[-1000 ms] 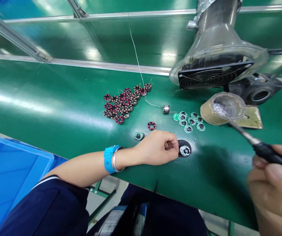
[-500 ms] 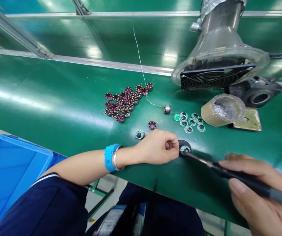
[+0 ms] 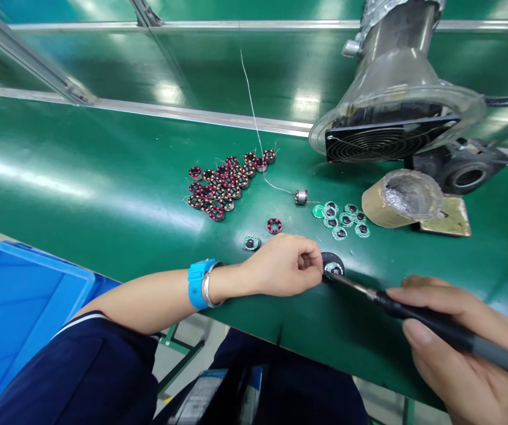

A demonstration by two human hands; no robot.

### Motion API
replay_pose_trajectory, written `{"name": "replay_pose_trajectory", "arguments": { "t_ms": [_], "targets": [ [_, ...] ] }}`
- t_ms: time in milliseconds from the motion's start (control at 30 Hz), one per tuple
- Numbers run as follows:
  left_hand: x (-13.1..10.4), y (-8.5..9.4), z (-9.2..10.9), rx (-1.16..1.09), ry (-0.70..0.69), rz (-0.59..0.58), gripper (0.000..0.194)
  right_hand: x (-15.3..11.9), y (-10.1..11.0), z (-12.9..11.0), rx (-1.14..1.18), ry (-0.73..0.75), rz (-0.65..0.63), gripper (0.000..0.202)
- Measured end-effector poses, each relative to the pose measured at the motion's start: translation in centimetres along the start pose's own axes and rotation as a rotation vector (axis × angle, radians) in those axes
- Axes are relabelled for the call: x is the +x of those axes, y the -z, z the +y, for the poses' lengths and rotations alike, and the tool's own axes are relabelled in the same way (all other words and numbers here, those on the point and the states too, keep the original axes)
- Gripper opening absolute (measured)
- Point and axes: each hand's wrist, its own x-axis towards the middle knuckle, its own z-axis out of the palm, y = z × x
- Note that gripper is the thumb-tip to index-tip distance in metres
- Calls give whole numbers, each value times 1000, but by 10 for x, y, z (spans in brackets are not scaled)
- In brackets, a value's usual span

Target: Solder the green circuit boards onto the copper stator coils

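Note:
My right hand (image 3: pixel 462 336) grips a soldering iron (image 3: pixel 431 321) by its black handle. The iron's tip touches or lies just over a small round circuit board (image 3: pixel 334 269), which sits on a black round base (image 3: pixel 334 258). At the left edge of that base is my left hand (image 3: pixel 287 265), its fingers closed in a pinch; what lies between the fingertips is hidden. Behind this hand are a ring-shaped coil (image 3: pixel 274 225) with red windings and a coil with a round board on it (image 3: pixel 251 242).
Several wound coils (image 3: pixel 221 188) stand grouped on the green bench (image 3: pixel 116 177). A solder wire (image 3: pixel 254 112) runs to a metal-sided coil (image 3: pixel 301 197) near several loose round boards (image 3: pixel 346 219). A fume hood with fan (image 3: pixel 391 139) overhangs a cardboard-coloured cup (image 3: pixel 387 198). A blue bin (image 3: pixel 28 319) is at left.
The soldering iron and my right hand have shifted slightly left, bringing the tip nearer my left fingertips. My left hand has stayed in place.

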Motion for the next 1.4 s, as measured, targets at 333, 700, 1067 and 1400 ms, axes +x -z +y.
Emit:
{"name": "replay_pose_trajectory", "arguments": {
  "t_ms": [333,700,1067,1400],
  "targets": [
    [-1,0,-1,12,-18,0,6,3,0,0,-6,45,-28,13],
    [-1,-1,0,0,-8,3,7,-3,-1,-3,54,-66,1,13],
    [-2,-2,-2,23,-28,21,6,-2,0,0,71,-60,-13,14],
    [0,-1,-4,12,-47,27,6,-3,0,0,36,-74,6,13]
  ]
}}
